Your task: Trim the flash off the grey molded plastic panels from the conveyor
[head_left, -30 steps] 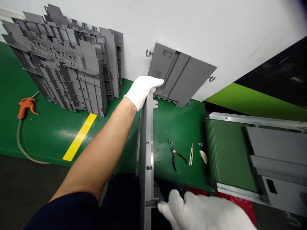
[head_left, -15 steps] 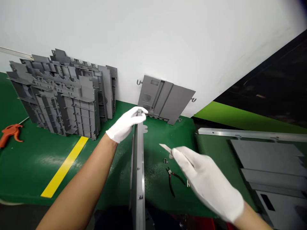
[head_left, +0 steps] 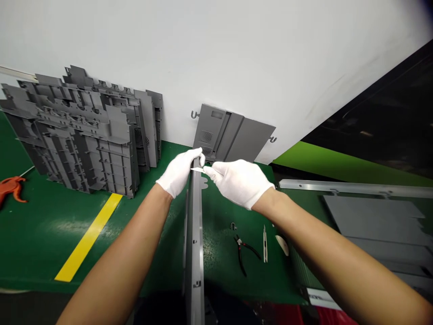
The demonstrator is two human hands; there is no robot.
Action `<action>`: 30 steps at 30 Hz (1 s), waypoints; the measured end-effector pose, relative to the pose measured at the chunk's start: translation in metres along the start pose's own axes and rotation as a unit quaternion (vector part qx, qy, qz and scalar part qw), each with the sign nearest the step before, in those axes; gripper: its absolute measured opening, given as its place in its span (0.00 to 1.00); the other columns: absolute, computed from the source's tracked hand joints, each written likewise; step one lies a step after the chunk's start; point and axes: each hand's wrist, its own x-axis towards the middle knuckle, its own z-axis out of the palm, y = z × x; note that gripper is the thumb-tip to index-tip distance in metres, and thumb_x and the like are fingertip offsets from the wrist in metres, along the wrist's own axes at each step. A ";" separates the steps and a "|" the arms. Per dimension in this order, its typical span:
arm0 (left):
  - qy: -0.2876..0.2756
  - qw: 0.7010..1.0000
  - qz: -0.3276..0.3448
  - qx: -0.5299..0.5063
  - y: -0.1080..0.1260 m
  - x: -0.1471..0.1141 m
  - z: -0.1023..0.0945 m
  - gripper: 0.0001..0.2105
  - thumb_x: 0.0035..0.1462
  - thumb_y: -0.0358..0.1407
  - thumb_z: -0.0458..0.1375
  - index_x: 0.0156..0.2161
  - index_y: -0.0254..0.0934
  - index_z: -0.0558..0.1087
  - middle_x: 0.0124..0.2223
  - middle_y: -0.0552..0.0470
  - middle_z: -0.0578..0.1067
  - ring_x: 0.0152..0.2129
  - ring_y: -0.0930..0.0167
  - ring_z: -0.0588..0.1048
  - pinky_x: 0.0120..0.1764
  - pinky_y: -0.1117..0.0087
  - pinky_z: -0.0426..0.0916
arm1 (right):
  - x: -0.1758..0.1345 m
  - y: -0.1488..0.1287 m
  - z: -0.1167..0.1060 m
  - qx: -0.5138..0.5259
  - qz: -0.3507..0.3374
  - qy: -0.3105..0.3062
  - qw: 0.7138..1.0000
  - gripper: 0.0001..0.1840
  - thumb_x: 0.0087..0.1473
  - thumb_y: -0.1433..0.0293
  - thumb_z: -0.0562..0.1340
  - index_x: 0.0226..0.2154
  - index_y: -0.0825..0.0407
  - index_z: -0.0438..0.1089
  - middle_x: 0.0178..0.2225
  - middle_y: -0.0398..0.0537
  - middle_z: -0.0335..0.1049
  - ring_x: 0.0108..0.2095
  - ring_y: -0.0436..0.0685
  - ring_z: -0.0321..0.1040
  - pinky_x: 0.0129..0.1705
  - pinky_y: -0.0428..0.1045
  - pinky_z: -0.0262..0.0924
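A grey plastic panel (head_left: 196,212) stands on edge, its narrow side facing up and running from its far end back toward my body. My white-gloved left hand (head_left: 181,171) is closed around the far end of this panel. In my right hand (head_left: 237,180), also gloved in white, is a small pointed knife blade (head_left: 197,169), whose tip lies at the panel's top edge close to my left fingers. Most of the knife's handle is hidden inside the glove.
Wire cutters (head_left: 241,248), a slim craft knife (head_left: 265,243) and a metal hook (head_left: 233,226) lie on the green table. Several ribbed grey panels (head_left: 115,158) lean at the left, beside an orange air gun (head_left: 11,187). Another panel (head_left: 248,140) rests against the wall. A conveyor at right carries grey panels (head_left: 375,219).
My right hand has moved left and away from me, bringing the blade from above the table to the panel's far edge. My left hand keeps its hold there.
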 end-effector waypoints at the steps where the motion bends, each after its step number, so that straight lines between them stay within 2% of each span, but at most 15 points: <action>1: 0.001 1.000 0.000 -0.003 -0.001 0.000 0.000 0.19 0.63 0.46 0.50 0.24 0.38 0.67 0.24 0.54 0.66 0.24 0.71 0.65 0.30 0.69 0.60 | 0.001 -0.001 -0.002 -0.009 -0.002 -0.002 1.000 0.37 0.66 0.47 0.36 0.38 0.48 0.72 0.32 0.49 0.75 0.32 0.57 0.70 0.33 0.49 0.59; 10: 0.011 1.000 -0.020 0.014 0.000 -0.001 0.000 0.19 0.63 0.47 0.49 0.24 0.38 0.66 0.25 0.52 0.67 0.24 0.71 0.64 0.30 0.68 0.60 | 0.004 -0.003 -0.008 -0.041 -0.001 -0.015 0.999 0.38 0.65 0.46 0.36 0.45 0.48 0.73 0.35 0.51 0.77 0.35 0.58 0.73 0.39 0.52 0.63; 14: 0.005 1.000 -0.017 0.019 0.002 -0.001 0.001 0.19 0.63 0.46 0.48 0.24 0.38 0.65 0.24 0.53 0.64 0.23 0.71 0.63 0.30 0.68 0.59 | 0.002 -0.004 -0.009 -0.057 0.003 -0.018 0.998 0.38 0.65 0.45 0.37 0.45 0.49 0.74 0.34 0.52 0.77 0.35 0.58 0.73 0.39 0.51 0.63; 23: 0.011 0.996 0.021 0.082 0.001 -0.002 0.002 0.20 0.64 0.46 0.48 0.23 0.38 0.67 0.26 0.52 0.68 0.26 0.69 0.64 0.31 0.67 0.57 | -0.003 -0.004 -0.009 -0.084 -0.008 -0.004 0.996 0.40 0.64 0.45 0.35 0.44 0.48 0.74 0.33 0.52 0.77 0.36 0.60 0.73 0.39 0.52 0.62; 30: 0.019 0.998 0.019 0.064 0.001 -0.002 0.005 0.19 0.63 0.45 0.49 0.23 0.38 0.66 0.25 0.52 0.66 0.25 0.70 0.63 0.30 0.67 0.56 | -0.002 -0.002 -0.007 -0.078 -0.003 -0.007 0.997 0.39 0.65 0.45 0.36 0.44 0.49 0.74 0.32 0.53 0.76 0.34 0.60 0.73 0.38 0.52 0.62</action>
